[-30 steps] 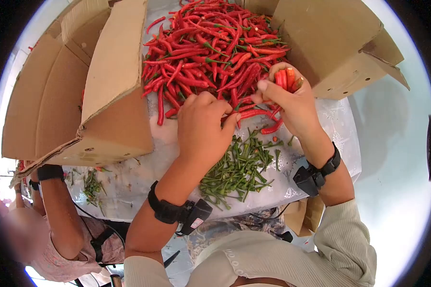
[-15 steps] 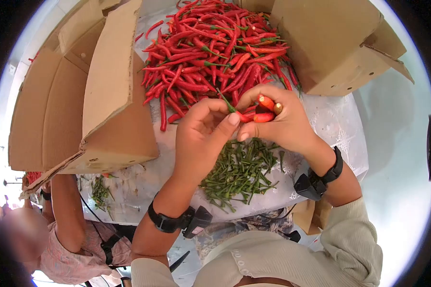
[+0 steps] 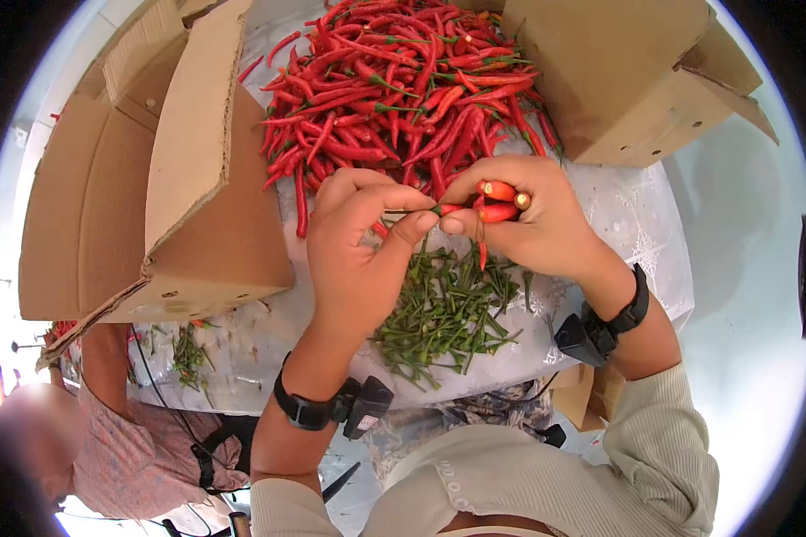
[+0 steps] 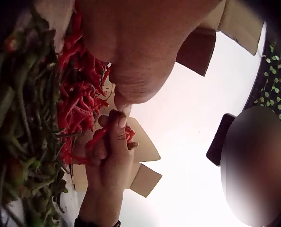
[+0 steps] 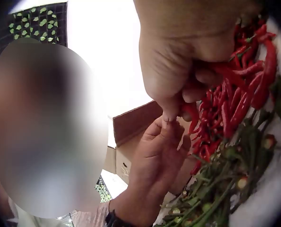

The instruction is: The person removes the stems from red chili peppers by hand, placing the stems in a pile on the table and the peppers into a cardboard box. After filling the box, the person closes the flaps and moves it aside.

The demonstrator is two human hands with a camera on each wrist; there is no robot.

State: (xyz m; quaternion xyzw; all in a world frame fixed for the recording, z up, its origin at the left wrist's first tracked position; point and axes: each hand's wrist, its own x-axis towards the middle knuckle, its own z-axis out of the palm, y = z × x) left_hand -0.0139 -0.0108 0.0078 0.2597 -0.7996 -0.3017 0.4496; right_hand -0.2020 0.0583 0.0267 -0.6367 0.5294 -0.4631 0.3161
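In the head view my right hand [image 3: 533, 215] grips several red chilies [image 3: 499, 211], their cut ends facing up and outward. Between its thumb and forefinger is one more chili, whose green stem end [image 3: 438, 210] my left hand [image 3: 356, 237] pinches with thumb and forefinger. The fingertips of both hands nearly meet, just below the large heap of red chilies [image 3: 394, 89]. Under the hands lies a pile of green stems [image 3: 448, 313]. The right wrist view shows the left hand [image 5: 159, 156] meeting the right thumb.
An open cardboard box [image 3: 215, 206] stands left of the heap, another cardboard box [image 3: 609, 80] to its right. A smaller pile of stems [image 3: 188, 356] lies at the table's lower left, near another person [image 3: 143, 447]. A carton [image 3: 587, 394] sits below the table edge.
From beside the heap, my right hand has come left to meet my left hand, bringing its chilies. The left thumb and forefinger have closed on a stem and lie slightly further left.
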